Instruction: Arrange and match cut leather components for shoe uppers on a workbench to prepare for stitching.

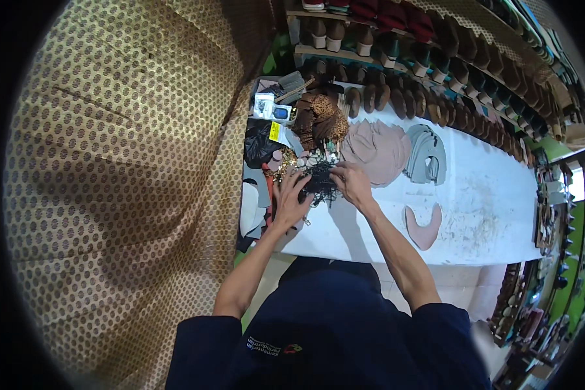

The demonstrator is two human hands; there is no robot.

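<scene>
A tangled heap of thin black strands or straps (320, 182) lies on the white-covered table, between my two hands. My left hand (291, 200) rests at its left side, fingers spread and touching it. At its right edge, my right hand (352, 183) has thumb and fingers pinched together. What sits in that pinch is too small to make out. Behind the heap are small shiny gold pieces (283, 162) and pale round bits. Beyond my right hand is a pile of dusty-pink flat cut pieces (376, 153).
Grey cut pieces (428, 155) lie stacked right of the pink pile. One U-shaped pink piece (424, 229) lies nearer me. Brown and leopard-print material (322, 117) and a black bag (260, 144) crowd the far left. Shoe-form racks (429, 65) line the back; a patterned curtain (123, 169) hangs left.
</scene>
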